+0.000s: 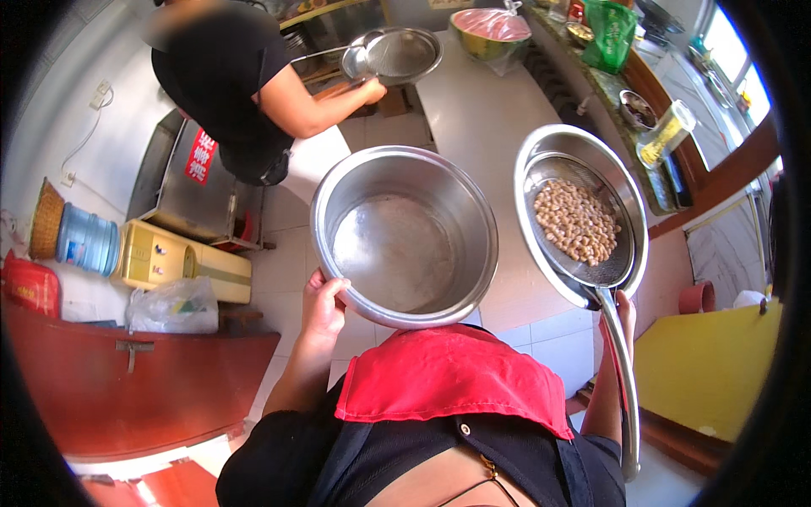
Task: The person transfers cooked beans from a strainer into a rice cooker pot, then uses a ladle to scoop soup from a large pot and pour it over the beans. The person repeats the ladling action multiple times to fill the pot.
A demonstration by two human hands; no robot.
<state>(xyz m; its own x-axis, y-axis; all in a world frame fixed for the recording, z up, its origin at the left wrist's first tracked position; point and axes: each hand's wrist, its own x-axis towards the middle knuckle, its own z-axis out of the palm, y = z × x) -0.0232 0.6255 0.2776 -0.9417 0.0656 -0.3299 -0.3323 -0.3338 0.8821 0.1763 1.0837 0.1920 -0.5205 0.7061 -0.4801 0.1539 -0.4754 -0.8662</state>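
Note:
My left hand [323, 301] is closed on the near left rim of a wide, deep steel pot [463, 237]. The pot tilts toward me, and its bottom is bare. On the right, my right hand [625, 314] is closed at the near rim of a steel bowl [583, 144], partly hidden behind a strainer handle. Inside the bowl rests a mesh strainer [610, 182] full of pale brown beans or peanuts [577, 221], too small to tell which. Its long metal handle [623, 372] hangs over the rim toward me.
A co-worker in black [224, 80] stands far left, holding a round metal strainer [397, 55]. A pale table [481, 110] stretches ahead, with a plastic-wrapped watermelon [490, 35] at its far end. A cluttered counter [667, 193] runs along the right; a yellow water dispenser [182, 262] lies left.

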